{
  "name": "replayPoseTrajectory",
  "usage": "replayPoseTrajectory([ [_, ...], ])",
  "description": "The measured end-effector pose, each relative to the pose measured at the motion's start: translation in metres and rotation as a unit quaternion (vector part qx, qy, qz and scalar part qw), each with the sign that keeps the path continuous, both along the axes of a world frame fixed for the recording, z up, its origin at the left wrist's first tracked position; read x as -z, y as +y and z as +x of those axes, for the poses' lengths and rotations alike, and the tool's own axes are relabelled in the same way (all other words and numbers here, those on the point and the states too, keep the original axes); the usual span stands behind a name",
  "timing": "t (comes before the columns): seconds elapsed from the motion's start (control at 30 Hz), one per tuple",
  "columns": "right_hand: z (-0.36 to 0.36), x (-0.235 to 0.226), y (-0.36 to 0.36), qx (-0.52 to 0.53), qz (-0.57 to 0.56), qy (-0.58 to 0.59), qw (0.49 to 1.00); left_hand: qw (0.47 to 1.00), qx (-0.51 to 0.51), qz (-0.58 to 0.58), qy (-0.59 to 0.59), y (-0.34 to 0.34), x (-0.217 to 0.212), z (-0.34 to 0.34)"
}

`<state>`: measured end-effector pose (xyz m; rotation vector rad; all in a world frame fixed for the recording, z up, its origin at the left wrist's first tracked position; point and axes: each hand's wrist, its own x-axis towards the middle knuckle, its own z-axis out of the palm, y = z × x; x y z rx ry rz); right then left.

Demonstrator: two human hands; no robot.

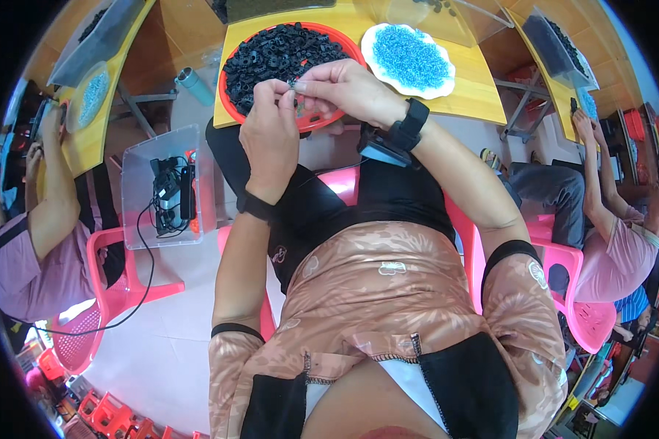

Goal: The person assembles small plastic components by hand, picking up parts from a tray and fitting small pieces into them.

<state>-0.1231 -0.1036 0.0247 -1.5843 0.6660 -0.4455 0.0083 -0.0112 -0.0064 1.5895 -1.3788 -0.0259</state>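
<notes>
Over the near side of a red basin (353,45), my two hands meet at the fingertips. My left hand (269,143) is pinched closed, thumb and forefinger against a tiny piece too small to name. From the right, my right hand (344,86) pinches at the same spot, its fingers partly over the basin. Small black plastic parts (271,55) are heaped in the basin. To its right, a white scalloped plate (449,79) holds many small clear-blue pieces (405,60). Both wrists wear black bands.
The yellow table (476,99) ends just before my lap. At left on the floor stand a clear plastic bin (133,183) with cables and a teal bottle (195,86). Pink chairs (124,285) and co-workers at yellow tables flank me on both sides. A cable runs across the left floor.
</notes>
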Motion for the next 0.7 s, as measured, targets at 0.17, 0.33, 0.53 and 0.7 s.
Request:
replayPoseTrajectory([
  [0.17, -0.005, 0.005, -0.005, 0.023, -0.541, -0.003, 0.84, 0.874, 0.18, 0.075, 0.445, -0.005, 0.005, 0.007],
  [0.33, -0.008, 0.004, -0.003, 0.008, -0.603, 0.074, 0.795, 0.76, 0.232, 0.151, 0.588, -0.002, 0.001, 0.013],
  [0.53, -0.009, 0.003, 0.004, 0.074, -0.58, 0.028, 0.811, 0.788, 0.217, 0.111, 0.566, -0.002, -0.002, 0.008],
  [0.7, -0.012, 0.0, 0.001, 0.113, -0.578, 0.051, 0.806, 0.802, 0.212, 0.157, 0.536, -0.003, 0.0, 0.014],
])
